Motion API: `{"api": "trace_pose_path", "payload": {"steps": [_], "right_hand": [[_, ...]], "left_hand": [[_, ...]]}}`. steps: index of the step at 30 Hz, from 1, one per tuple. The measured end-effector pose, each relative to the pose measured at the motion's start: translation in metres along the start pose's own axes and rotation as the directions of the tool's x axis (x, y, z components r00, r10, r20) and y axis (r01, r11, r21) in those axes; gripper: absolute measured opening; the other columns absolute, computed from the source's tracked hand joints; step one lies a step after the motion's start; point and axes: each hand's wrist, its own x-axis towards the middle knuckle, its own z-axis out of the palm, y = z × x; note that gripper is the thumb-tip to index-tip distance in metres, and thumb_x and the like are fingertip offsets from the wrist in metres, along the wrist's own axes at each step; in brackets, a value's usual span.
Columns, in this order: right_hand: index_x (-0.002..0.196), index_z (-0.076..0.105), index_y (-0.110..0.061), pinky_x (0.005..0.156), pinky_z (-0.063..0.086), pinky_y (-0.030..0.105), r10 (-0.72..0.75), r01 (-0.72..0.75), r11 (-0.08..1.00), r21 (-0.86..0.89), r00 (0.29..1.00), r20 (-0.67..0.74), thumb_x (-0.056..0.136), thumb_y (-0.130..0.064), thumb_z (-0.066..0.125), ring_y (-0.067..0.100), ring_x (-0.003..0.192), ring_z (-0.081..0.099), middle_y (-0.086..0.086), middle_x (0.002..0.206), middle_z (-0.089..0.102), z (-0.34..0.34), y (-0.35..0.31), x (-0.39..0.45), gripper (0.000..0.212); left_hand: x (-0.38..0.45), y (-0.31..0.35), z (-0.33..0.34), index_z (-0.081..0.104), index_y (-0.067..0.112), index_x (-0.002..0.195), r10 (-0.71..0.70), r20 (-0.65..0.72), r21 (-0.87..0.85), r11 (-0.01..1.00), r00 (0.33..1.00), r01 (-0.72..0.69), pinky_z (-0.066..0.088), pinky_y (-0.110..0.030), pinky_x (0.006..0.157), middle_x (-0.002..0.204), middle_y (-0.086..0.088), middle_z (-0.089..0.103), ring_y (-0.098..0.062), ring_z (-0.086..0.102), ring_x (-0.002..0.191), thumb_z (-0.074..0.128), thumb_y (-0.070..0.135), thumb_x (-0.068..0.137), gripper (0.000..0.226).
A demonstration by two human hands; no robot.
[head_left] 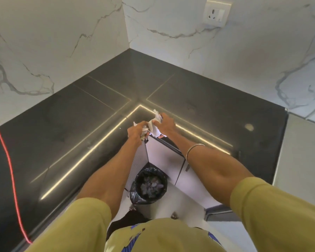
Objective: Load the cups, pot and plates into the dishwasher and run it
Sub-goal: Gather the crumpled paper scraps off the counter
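Black L-shaped countertop [198,91], marble walls; left hand [137,130] and right hand [165,125] both clutch crumpled paper [154,124] above countertop's inner corner; lined bin [150,185] below.

Crumpled paper [154,122] lying partly hidden inside fingers of left hand [137,130] and right hand [165,124]; full shape not readable. Bin [149,184] contents blurring into grey lumps, not identifiable. Red cable [11,168] running off left edge, both ends cut off. Torso clothing print cropping at near edge. Grey panel at right edge cut off, identity unclear.
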Motion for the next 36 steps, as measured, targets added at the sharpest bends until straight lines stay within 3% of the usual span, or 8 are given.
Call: {"api": "trace_pose_path", "payload": {"steps": [5, 9, 12, 17, 21, 26, 33, 36], "right_hand": [[0.099, 0.05, -0.022, 0.031, 0.041, 0.019, 0.022, -0.022, 0.999, 0.028, 1.0, -0.015, 0.088, -0.032, 0.067, 0.031, 0.068, 0.062, 0.011, 0.101, 0.062, 0.01, 0.02, -0.032, 0.023], [0.103, 0.051, -0.02, 0.032, 0.042, 0.02, 0.06, -0.059, 0.998, 0.039, 0.998, -0.037, 0.089, -0.03, 0.066, 0.034, 0.073, 0.064, 0.013, 0.104, 0.062, 0.021, 0.03, -0.059, 0.023], [0.107, 0.05, -0.018, 0.033, 0.047, 0.025, 0.091, -0.089, 0.995, 0.042, 0.995, -0.045, 0.091, -0.029, 0.067, 0.036, 0.082, 0.064, 0.013, 0.103, 0.058, 0.032, 0.035, -0.077, 0.026], [0.123, 0.049, -0.015, 0.036, 0.049, 0.025, 0.138, -0.135, 0.989, 0.055, 0.988, -0.063, 0.092, -0.03, 0.066, 0.036, 0.089, 0.065, 0.014, 0.112, 0.057, 0.053, 0.045, -0.103, 0.039], [0.129, 0.046, -0.017, 0.039, 0.052, 0.027, 0.177, -0.174, 0.984, 0.035, 0.98, -0.089, 0.093, -0.032, 0.065, 0.034, 0.095, 0.062, 0.013, 0.12, 0.055, 0.071, 0.056, -0.119, 0.043], [0.123, 0.046, -0.023, 0.069, 0.061, 0.049, 0.229, -0.231, 0.973, -0.018, 0.97, -0.083, 0.092, -0.041, 0.063, 0.034, 0.094, 0.064, 0.008, 0.108, 0.055, 0.095, 0.075, -0.125, 0.04], [0.132, 0.044, -0.017, 0.082, 0.058, 0.045, 0.266, -0.265, 0.963, -0.037, 0.964, 0.0, 0.096, -0.038, 0.058, 0.033, 0.102, 0.061, 0.014, 0.119, 0.058, 0.116, 0.111, -0.115, 0.044], [0.133, 0.044, -0.016, 0.084, 0.052, 0.037, 0.282, -0.281, 0.957, -0.074, 0.959, 0.005, 0.097, -0.038, 0.058, 0.032, 0.103, 0.06, 0.014, 0.123, 0.06, 0.129, 0.136, -0.102, 0.044]], "left_hand": [[-0.018, -0.027, -0.012, 0.061, 0.0, 0.079, -0.022, 0.016, 0.017, 1.0, 1.0, 0.021, 0.035, -0.018, 0.033, 0.064, -0.014, 0.061, -0.018, 0.051, 0.032, 0.076, 0.006, 0.075, 0.017], [-0.026, -0.046, -0.026, 0.063, 0.0, 0.086, -0.061, 0.049, 0.101, 0.993, 0.997, 0.056, 0.038, -0.02, 0.035, 0.065, -0.012, 0.064, -0.016, 0.054, 0.035, 0.077, 0.01, 0.078, 0.018], [-0.023, -0.057, -0.042, 0.069, -0.001, 0.097, -0.101, 0.103, 0.15, 0.985, 0.99, 0.085, 0.043, -0.019, 0.037, 0.079, -0.015, 0.068, -0.015, 0.058, 0.04, 0.078, 0.014, 0.077, 0.026], [-0.028, -0.08, -0.062, 0.07, 0.001, 0.098, -0.122, 0.124, 0.205, 0.974, 0.985, 0.095, 0.055, -0.026, 0.057, 0.091, -0.014, 0.072, -0.021, 0.067, 0.066, 0.081, 0.018, 0.076, 0.03], [-0.03, -0.1, -0.073, 0.069, 0.001, 0.101, -0.157, 0.14, 0.204, 0.971, 0.978, 0.127, 0.053, -0.025, 0.051, 0.091, -0.014, 0.071, -0.021, 0.067, 0.069, 0.08, 0.019, 0.077, 0.032], [-0.02, -0.12, -0.089, 0.067, 0.001, 0.096, -0.213, 0.108, 0.242, 0.953, 0.971, 0.182, 0.055, -0.029, 0.06, 0.087, -0.013, 0.068, -0.021, 0.063, 0.068, 0.08, 0.018, 0.074, 0.031], [0.013, -0.151, -0.095, 0.069, 0.002, 0.09, -0.279, 0.035, 0.263, 0.929, 0.96, 0.261, 0.06, -0.04, 0.079, 0.092, -0.017, 0.073, -0.027, 0.068, 0.073, 0.083, 0.02, 0.068, 0.032], [0.029, -0.17, -0.088, 0.069, 0.001, 0.095, -0.31, 0.032, 0.254, 0.922, 0.95, 0.292, 0.061, -0.038, 0.072, 0.094, -0.018, 0.073, -0.027, 0.068, 0.074, 0.085, 0.021, 0.066, 0.039]]}}
